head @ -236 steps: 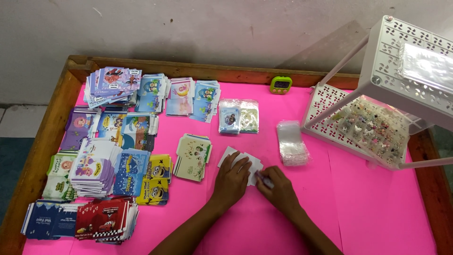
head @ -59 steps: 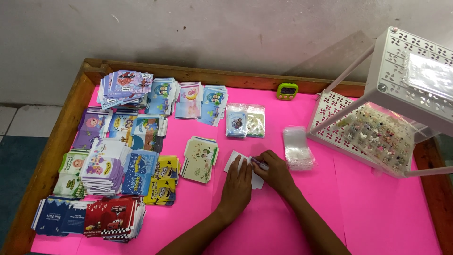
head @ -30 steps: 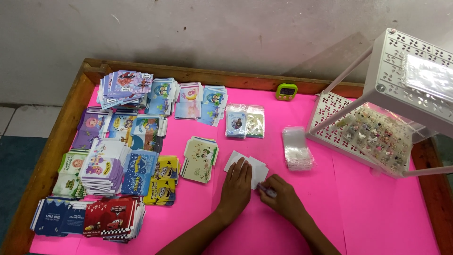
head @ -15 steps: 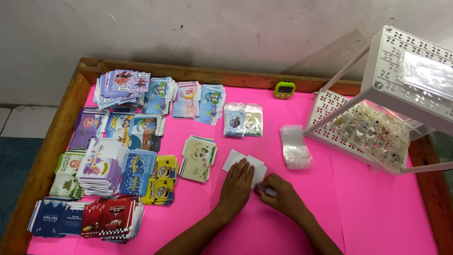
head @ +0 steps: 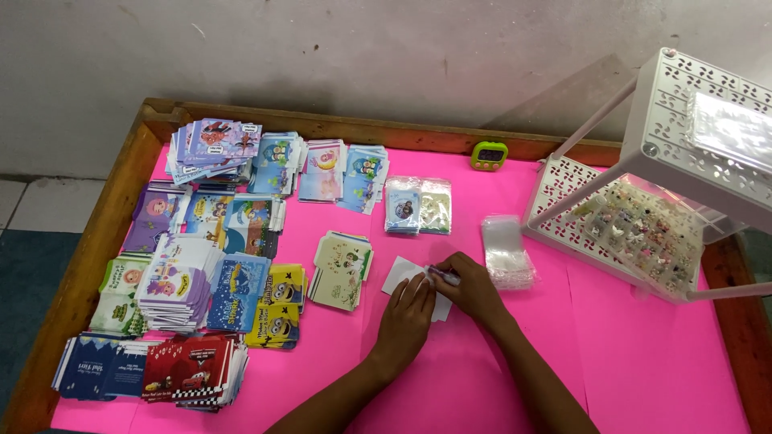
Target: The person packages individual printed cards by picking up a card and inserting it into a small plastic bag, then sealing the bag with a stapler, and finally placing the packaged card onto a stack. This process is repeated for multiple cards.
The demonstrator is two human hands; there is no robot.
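White card (head: 400, 276) lies on the pink table cover (head: 643, 354), pressed flat under the open left hand (head: 406, 315). Right hand (head: 474, 288), half a second earlier lower beside the card, now pinches a small clear sleeve (head: 444, 275) at its edge, suggesting sleeving begins.

One green timer (head: 489, 155) sits far back. One white rack (head: 643, 201) stands right. Two hands are in view, with one stack of clear sleeves (head: 507, 251).
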